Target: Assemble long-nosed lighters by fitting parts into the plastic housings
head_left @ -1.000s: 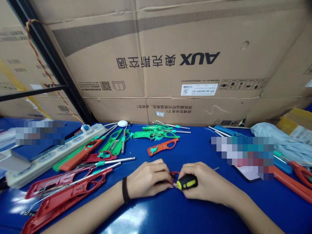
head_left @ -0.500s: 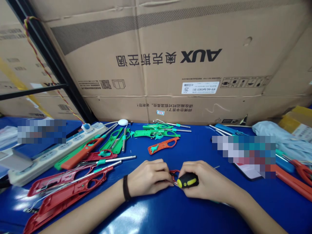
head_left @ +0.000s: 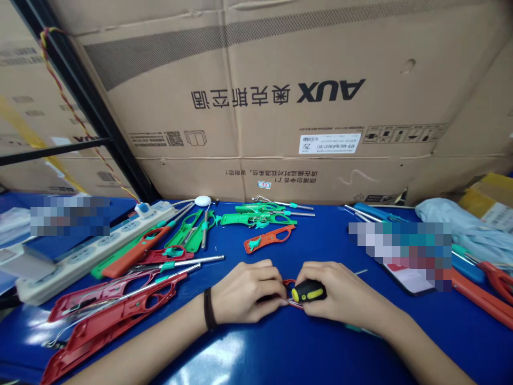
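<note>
My right hand (head_left: 339,291) is closed around a screwdriver (head_left: 309,291) with a black and yellow handle. Beside it my left hand (head_left: 252,291) is closed, its fingertips pinching a red lighter casing (head_left: 289,282). Most of that casing is hidden by both hands, and the screwdriver's tip cannot be made out. Ahead of the hands lies an orange lighter half-shell (head_left: 269,239) with a teal trigger in it. Behind that are green lighter shells (head_left: 236,219) with metal tubes. To the left, red lighter shells (head_left: 116,321) lie opened beside a long metal tube.
A white power strip (head_left: 92,251) runs along the left, near a black metal frame (head_left: 80,91). A large cardboard box (head_left: 256,59) stands at the back. On the right are a phone (head_left: 412,280), orange and blue lighters (head_left: 481,299) and a light blue cloth (head_left: 452,219).
The red casing and the screwdriver shift slightly between my hands, and a little more of the casing's lower edge shows. Both hands keep their grip.
</note>
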`<action>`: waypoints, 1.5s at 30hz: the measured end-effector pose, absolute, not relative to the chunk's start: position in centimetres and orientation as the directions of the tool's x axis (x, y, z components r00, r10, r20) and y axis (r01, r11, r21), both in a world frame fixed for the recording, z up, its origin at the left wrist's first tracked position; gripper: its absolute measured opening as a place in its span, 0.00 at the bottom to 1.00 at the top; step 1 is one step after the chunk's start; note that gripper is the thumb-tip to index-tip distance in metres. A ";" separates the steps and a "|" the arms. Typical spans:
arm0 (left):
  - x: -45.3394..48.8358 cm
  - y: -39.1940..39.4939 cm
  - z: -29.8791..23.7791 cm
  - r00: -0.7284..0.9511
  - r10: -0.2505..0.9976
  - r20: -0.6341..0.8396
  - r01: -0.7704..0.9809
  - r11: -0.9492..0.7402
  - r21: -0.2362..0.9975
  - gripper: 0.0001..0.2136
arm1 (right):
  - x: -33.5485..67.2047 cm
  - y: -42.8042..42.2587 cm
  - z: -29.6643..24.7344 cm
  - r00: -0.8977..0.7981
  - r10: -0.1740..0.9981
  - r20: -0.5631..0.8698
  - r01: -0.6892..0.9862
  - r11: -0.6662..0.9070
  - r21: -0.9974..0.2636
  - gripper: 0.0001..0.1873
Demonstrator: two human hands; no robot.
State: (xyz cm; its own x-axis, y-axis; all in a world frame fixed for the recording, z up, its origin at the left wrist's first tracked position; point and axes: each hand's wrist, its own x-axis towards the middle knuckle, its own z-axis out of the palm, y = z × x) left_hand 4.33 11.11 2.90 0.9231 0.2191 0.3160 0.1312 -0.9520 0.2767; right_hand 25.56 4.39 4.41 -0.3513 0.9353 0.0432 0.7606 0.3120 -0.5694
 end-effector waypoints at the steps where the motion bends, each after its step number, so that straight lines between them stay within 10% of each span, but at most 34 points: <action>1: 4.3 11.1 2.9 0.923 0.222 0.315 0.134 -0.952 0.276 0.08 | 25.7 4.4 4.5 -0.350 0.936 0.038 0.758 0.307 -0.575 0.06; 25: 4.3 11.0 2.7 0.904 0.289 0.315 0.172 -0.920 0.352 0.08 | 25.7 3.4 4.2 -0.211 0.975 -0.075 0.815 0.133 -0.563 0.05; 32: 4.5 10.6 2.7 0.877 0.378 0.296 0.249 -0.885 0.393 0.06 | 25.2 4.2 6.2 -0.245 0.957 -0.156 0.891 0.159 -0.424 0.01; 40: 4.6 10.7 2.6 0.868 0.416 0.272 0.286 -0.866 0.411 0.03 | 24.9 0.2 4.3 -0.332 0.941 -0.062 0.928 0.314 -0.200 0.20; 45: 4.2 11.0 2.5 0.909 0.262 0.325 0.174 -0.945 0.277 0.09 | 24.6 -1.0 2.6 -0.342 0.939 0.027 0.933 0.343 -0.110 0.25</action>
State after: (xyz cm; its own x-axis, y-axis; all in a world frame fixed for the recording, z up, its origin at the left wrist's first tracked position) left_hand 4.17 11.05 2.51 0.9085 0.2624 0.3251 0.1737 -0.9449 0.2773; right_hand 24.64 -0.95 2.65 -0.3419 0.9393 0.0267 0.9330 0.3427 -0.1101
